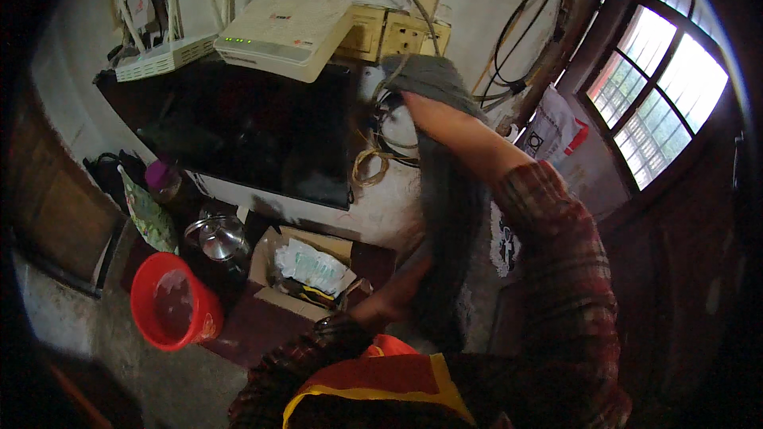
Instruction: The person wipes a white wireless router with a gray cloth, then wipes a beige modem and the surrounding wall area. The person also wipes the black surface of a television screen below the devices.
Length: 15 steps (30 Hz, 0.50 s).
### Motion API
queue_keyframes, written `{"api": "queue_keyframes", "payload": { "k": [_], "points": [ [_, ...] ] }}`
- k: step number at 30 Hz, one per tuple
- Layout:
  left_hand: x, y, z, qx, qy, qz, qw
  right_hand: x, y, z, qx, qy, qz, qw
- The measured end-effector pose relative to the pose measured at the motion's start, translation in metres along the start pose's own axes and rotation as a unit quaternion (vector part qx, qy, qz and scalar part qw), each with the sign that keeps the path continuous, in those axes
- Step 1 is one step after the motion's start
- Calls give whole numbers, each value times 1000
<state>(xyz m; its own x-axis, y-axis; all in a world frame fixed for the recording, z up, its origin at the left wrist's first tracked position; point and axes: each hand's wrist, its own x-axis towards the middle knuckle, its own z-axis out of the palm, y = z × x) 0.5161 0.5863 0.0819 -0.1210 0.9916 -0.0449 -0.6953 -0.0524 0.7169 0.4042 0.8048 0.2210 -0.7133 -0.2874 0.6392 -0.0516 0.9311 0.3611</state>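
A long dark grey cloth [453, 214], probably a garment, hangs in front of me, blurred in places. My right arm reaches up to its top, where grey fabric covers the hand. Lower down, my left hand [390, 304] lies against the cloth's left side; its fingers are partly hidden and blurred, so its grip is unclear. Left of that hand, an open cardboard box [298, 310] holds a white plastic package [313, 265] and dark items with yellow parts. Both of my sleeves are plaid, and a red cloth with yellow edging [381, 372] lies at my front.
A black flat screen [250, 131] is on the wall below a white modem [283, 36] and a router [167, 58]. Cables hang beside wall sockets [411, 36]. A red plastic bucket [211, 310], a metal kettle [222, 238] and a purple-lidded jar [162, 179] stand left. A barred window [656, 95] is right.
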Motion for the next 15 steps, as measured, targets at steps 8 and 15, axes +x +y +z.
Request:
{"api": "queue_keyframes", "payload": {
  "k": [8, 15],
  "points": [
    [-5, 12, 12, -51, 23, -87, 995, 6, -15, -6, 5, -97, 81, 992],
    [11, -6, -12, -124, -23, -93, 988, 4, 10, -10, -37, -230, 91, 968]
  ]
}}
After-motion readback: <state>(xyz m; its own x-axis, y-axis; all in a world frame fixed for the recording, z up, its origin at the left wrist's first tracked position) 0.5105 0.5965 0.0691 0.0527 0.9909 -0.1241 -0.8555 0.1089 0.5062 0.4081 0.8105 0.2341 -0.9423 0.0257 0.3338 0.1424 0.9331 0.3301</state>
